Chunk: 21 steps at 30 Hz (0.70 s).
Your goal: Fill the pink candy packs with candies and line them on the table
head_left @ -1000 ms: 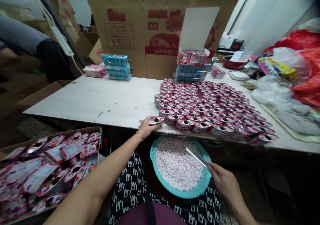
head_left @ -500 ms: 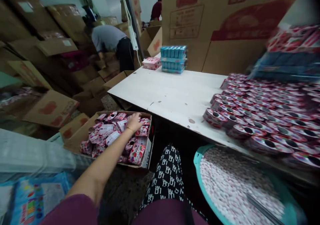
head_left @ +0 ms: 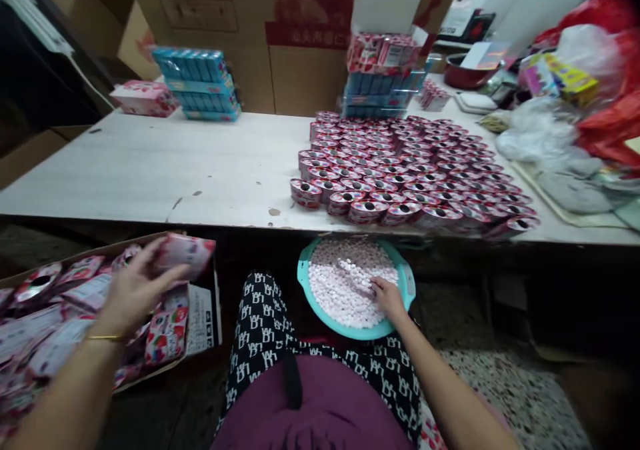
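Observation:
My left hand (head_left: 137, 289) grips a pink strawberry-print packet (head_left: 185, 253) above the right end of a carton (head_left: 204, 313) filled with similar packets (head_left: 165, 335). On my right, a turquoise basin (head_left: 320, 311) holds small white pellets (head_left: 335, 297). My right hand (head_left: 389, 298) is closed round the end of a scoop loaded with pellets, over the basin; most of the scoop is covered by them. Many upright packets with dark round openings (head_left: 367, 209) stand in rows on the white table (head_left: 245, 170).
Blue wrapped packs (head_left: 197, 83) and a pink pack (head_left: 145, 98) stand at the table's back left. Another blue stack (head_left: 377, 93) is behind the rows. Plastic bags (head_left: 545, 137) and a red bowl (head_left: 470, 70) lie on the right. A large carton (head_left: 300, 80) rises behind the table.
The view has swung right. My left hand has lifted a packet from the carton. My right hand, unseen before, now shows at the basin with the loaded scoop.

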Tool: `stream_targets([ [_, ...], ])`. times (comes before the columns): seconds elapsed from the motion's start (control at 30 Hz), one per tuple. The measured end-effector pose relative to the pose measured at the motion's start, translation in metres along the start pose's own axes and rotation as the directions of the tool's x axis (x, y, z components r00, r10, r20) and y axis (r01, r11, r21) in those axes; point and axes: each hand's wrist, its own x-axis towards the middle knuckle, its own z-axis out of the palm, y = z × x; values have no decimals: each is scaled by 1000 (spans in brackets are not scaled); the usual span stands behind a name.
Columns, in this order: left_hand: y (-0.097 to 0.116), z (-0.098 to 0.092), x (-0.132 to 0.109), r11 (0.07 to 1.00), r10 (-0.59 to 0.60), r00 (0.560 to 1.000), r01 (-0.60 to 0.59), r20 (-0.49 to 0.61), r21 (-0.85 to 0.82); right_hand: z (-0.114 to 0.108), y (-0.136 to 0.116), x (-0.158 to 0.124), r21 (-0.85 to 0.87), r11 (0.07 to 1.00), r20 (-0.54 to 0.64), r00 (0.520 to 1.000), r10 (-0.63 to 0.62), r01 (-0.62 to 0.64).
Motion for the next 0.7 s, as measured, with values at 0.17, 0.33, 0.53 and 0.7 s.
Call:
stream_targets([
  [0.17, 62, 152, -31, 944, 273, 912, -192, 306, -268, -39, -12, -6, 107, 994, 20, 1000, -22, 19],
  [0.33, 83, 253, -35, 852, 520, 791, -507, 321, -131, -87, -50, -14, -17, 988, 58, 987, -151, 152],
  [0.53, 95, 287, -44, 769, 590, 704, -639, 394, -9, -111, -109, -24, -601, 781, 182, 980, -75, 171],
  [0.7, 92, 296, -48, 753, 584, 693, -657, 424, 38, -101, -160, -28, -795, 551, 283, 959, -35, 254],
])
